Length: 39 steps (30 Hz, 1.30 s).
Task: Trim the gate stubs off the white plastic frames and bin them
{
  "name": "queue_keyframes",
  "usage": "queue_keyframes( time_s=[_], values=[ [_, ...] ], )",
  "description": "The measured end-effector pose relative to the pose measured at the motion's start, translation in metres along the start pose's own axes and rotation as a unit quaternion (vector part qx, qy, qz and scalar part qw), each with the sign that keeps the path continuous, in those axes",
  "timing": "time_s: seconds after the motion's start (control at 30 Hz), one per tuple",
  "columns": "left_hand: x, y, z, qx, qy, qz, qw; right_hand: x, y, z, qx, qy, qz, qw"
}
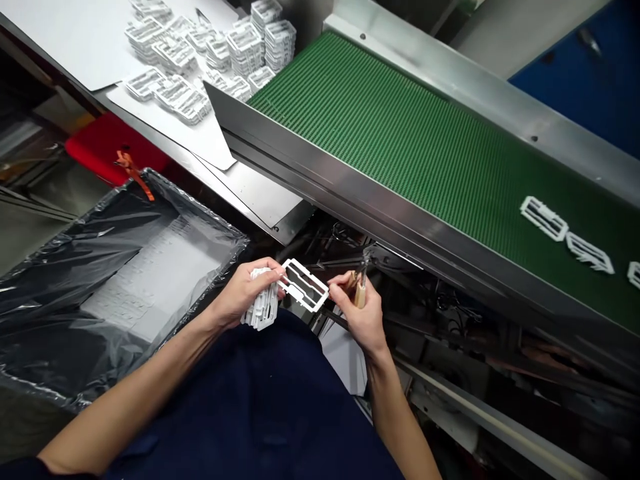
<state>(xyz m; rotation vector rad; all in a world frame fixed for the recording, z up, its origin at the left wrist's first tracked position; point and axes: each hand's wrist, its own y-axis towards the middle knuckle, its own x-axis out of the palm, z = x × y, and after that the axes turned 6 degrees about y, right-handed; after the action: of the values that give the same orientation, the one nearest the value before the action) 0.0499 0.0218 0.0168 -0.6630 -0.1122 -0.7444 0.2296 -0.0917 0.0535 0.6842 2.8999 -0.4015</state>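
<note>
Past the fingertips runs a green conveyor belt [380, 147], with a plastic-lined bin [125, 280] left of the left hand [245, 293]. Its curled fingers grip a stack of white plastic frames [260, 308], one frame [303, 285] jutting toward the right hand [357, 319], whose pressed-together fingers pinch a wooden-handled blade [360, 295] just beside that frame.

No words, numbers, brands or labels can be read anywhere here: the white plastic frames [303, 285], the wood-handled tool [360, 293], the green conveyor belt [400, 160], its steel side rail [350, 193] and the black plastic liner [65, 293] show no legible marking.
</note>
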Motion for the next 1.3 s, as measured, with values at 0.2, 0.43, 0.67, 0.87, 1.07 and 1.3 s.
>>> queue_keyframes(
  time_s=[0.2, 0.43, 0.67, 0.87, 1.07, 1.3],
  values=[
    [-0.001, 0.001, 0.0, -0.011, -0.036, 0.006, 0.999, -0.003, -0.007, 0.024, 0.063, 0.174, 0.027, 0.982],
    [-0.001, 0.002, 0.0, -0.011, -0.038, 0.007, 0.999, 0.002, -0.013, 0.025, 0.084, 0.238, 0.015, 0.967],
    [-0.002, 0.0, -0.003, -0.012, -0.038, 0.003, 0.999, 0.002, -0.008, 0.025, 0.071, 0.238, 0.007, 0.969],
    [0.0, -0.001, -0.003, -0.006, -0.046, 0.007, 0.999, 0.003, -0.002, 0.024, 0.053, 0.219, -0.004, 0.974],
    [-0.003, 0.003, -0.002, -0.036, -0.08, -0.023, 0.996, 0.003, 0.004, 0.018, 0.019, 0.183, -0.038, 0.982],
    [-0.004, 0.026, -0.019, -0.279, -0.196, -0.175, 0.924, -0.003, 0.022, -0.021, -0.046, -0.038, -0.278, 0.959]
  ],
)
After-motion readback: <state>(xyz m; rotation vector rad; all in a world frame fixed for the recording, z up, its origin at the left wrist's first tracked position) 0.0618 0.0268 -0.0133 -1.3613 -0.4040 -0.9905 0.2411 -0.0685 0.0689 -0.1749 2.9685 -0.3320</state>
